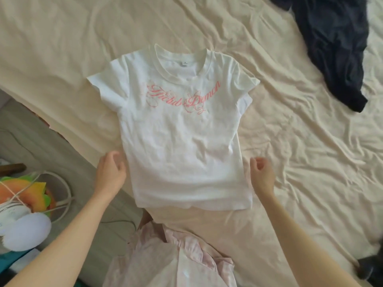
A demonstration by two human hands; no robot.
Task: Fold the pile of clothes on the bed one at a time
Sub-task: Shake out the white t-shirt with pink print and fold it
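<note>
A white T-shirt [180,131] with pink script lettering lies flat and face up on the cream bed sheet [300,152], collar away from me. My left hand [110,175] hovers just off the shirt's lower left edge, fingers loosely curled and empty. My right hand [262,175] hovers just off the lower right edge, fingers curled with nothing in them. A dark navy garment [335,48] lies crumpled at the far right of the bed.
The bed's left edge runs diagonally past my left hand, with grey floor [51,146] below. Beside the bed sit a white wire basket [62,183] and colourful items. My pale pink clothing [172,257] shows at the bottom.
</note>
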